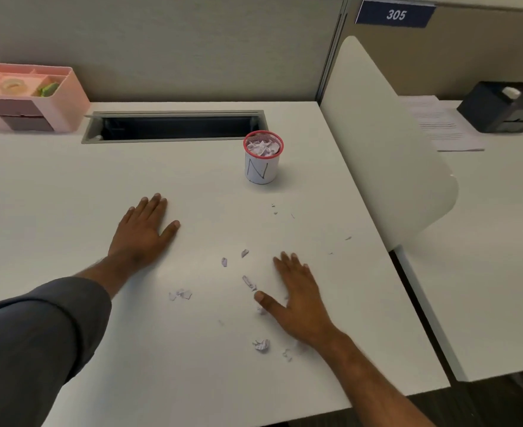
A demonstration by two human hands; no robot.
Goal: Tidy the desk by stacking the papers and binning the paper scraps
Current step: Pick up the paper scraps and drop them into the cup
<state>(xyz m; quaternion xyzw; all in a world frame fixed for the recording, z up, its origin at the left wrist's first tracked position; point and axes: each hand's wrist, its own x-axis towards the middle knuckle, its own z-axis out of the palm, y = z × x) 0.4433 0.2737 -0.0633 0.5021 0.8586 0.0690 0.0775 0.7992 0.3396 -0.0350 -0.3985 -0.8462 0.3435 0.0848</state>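
A small red-rimmed mesh cup (262, 167) wrapped in white paper marked "N" stands mid-desk, filled with crumpled paper. Several torn paper scraps lie on the white desk (69, 192): a crumpled one (262, 345), a flat cluster (180, 294), a strip (249, 282) and small bits (224, 261). My left hand (143, 232) lies flat and open on the desk, left of the scraps. My right hand (297, 298) lies palm down with fingers spread among the scraps, its thumb touching a small piece. Neither hand holds anything.
A pink desk organiser (29, 97) sits at the back left. A cable slot (174, 126) runs along the back of the desk. A white divider panel (383, 143) borders the right side; beyond it lie printed papers (441, 124) and a black box (503, 107).
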